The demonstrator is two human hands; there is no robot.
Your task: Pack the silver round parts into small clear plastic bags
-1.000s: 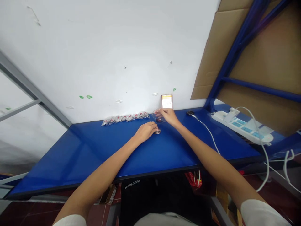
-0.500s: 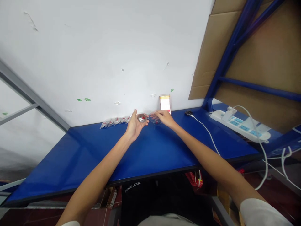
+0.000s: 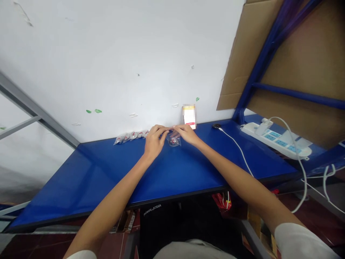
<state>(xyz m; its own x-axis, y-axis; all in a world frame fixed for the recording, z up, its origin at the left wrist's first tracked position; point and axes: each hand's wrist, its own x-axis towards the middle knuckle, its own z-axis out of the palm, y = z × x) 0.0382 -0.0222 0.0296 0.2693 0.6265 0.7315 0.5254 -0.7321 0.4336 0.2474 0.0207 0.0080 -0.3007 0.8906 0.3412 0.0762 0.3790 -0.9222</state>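
Observation:
My left hand (image 3: 154, 141) and my right hand (image 3: 186, 133) meet above the table with their fingertips close together. Between them is a small clear plastic bag (image 3: 177, 143), its top edge pinched in the fingers of both hands. Inside it shows a round, shiny metal piece with a red mark (image 3: 173, 141). My curled left fingers hide part of what lies beneath them. Left of my left hand, a row of similar bagged metal pieces (image 3: 133, 135) lies along the wall.
A phone with a lit screen (image 3: 189, 120) leans against the wall behind my right hand. On the blue table (image 3: 94, 172) a black puck (image 3: 216, 126) trails a white cable. To the right is a white power strip (image 3: 277, 140) with plugs. A blue metal frame (image 3: 252, 75) rises there.
My left hand has turned from palm up to palm down, and its fingers have come to the bag. The metal piece that lay on it is no longer seen there. The bag now hangs lower.

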